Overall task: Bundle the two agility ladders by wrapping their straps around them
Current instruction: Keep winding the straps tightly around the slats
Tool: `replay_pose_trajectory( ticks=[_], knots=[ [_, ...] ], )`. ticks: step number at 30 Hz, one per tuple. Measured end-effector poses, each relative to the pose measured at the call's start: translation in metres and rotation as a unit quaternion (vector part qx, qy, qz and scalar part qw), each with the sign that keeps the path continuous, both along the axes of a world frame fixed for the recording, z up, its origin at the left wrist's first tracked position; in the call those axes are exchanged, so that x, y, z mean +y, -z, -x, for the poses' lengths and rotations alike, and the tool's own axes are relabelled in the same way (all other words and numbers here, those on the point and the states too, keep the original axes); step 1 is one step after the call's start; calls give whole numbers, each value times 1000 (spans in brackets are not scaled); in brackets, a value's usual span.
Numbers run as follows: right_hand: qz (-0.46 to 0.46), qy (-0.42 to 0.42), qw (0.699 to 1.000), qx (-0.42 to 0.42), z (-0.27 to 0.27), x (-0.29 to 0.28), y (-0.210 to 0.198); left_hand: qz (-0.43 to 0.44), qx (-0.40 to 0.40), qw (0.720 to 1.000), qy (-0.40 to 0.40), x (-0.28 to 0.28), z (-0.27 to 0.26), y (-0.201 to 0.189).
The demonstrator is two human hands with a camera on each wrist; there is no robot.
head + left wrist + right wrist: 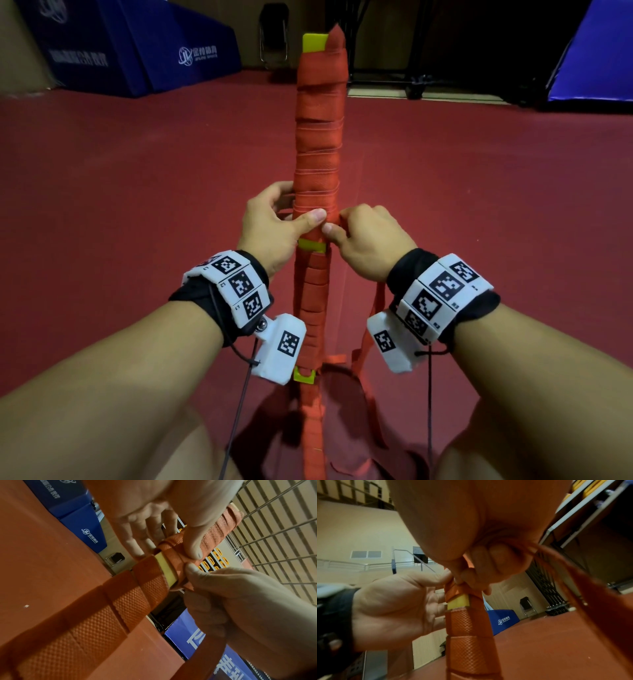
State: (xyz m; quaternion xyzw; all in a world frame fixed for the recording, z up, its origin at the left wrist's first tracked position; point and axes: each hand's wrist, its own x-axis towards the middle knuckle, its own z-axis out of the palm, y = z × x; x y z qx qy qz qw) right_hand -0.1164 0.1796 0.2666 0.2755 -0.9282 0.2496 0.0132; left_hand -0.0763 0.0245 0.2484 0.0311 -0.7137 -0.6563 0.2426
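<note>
A long ladder bundle of yellow rungs wound in red strap points away from me over the floor. Its near stretch is wound too, and a bare yellow rung shows between the two stretches. My left hand grips the bundle from the left, thumb pressed across the last turn. My right hand pinches the strap at the bundle's right edge. The loose strap hangs down from it. The left wrist view has the left thumb on the wrap above the rung. In the right wrist view the strap trails away.
Red sports floor lies all around. Blue padded mats stand at the back left and back right. A folding chair and a dark wheeled rack are at the far wall. My knees fill the bottom corners.
</note>
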Motion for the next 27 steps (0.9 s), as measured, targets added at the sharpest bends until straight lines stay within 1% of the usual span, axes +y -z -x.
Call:
replay_pose_trajectory(
  ticks=[5,8,11,14,17,18,20,22,23,25,27],
  knots=[
    [-28,38,998,39,-6,-2,0,48,7,998,-43,0,-1,-1],
    [-30,29,998,46,-11,-5,0,66,20,996,-62,2,-2,-2],
    [-33,10,997,62,-16,-9,1,61,25,996,-58,2,-2,0],
    [-44,20,996,75,-19,-9,0,65,26,997,-43,3,-3,1],
    [-31,27,996,73,-18,-7,-1,72,27,997,-30,6,-3,1],
    [-27,18,997,69,-16,-7,0,61,19,998,-20,8,-2,1],
    [-21,-1,998,55,-13,-7,2,1,-6,1000,30,10,-2,0],
    [-5,-10,999,37,-9,-5,3,-76,-23,993,92,12,-3,-1],
    [6,-13,999,30,-7,-3,3,-95,-31,988,115,12,-4,-2],
    [29,-22,999,16,-3,1,-1,-94,-53,984,141,12,-4,-2],
    [52,-29,998,10,2,8,-4,-92,-74,982,149,11,-4,-1]
  ],
)
